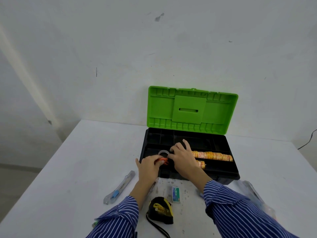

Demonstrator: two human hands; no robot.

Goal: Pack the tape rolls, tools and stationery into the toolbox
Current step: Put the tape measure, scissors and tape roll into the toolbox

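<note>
The black toolbox (233, 166) stands open on the white table, its green lid (192, 109) upright against the wall. A row of orange-yellow tape rolls (213, 155) lies in its front tray, and one more such roll (201, 164) lies in front of them. My left hand (149, 166) grips an orange-handled tool (163, 160) at the box's front left edge. A clear tape roll (163, 153) sits in the tray just behind it. My right hand (181, 156) reaches into the tray beside that roll, fingers curled; what they touch is hidden.
On the table in front of the box lie a clear utility knife with a blue slider (120, 187), a black-and-yellow tape measure (161, 210) and a small staple box (175, 194). A clear plastic bag (255, 193) lies at the right. A cable (308, 140) hangs near the wall.
</note>
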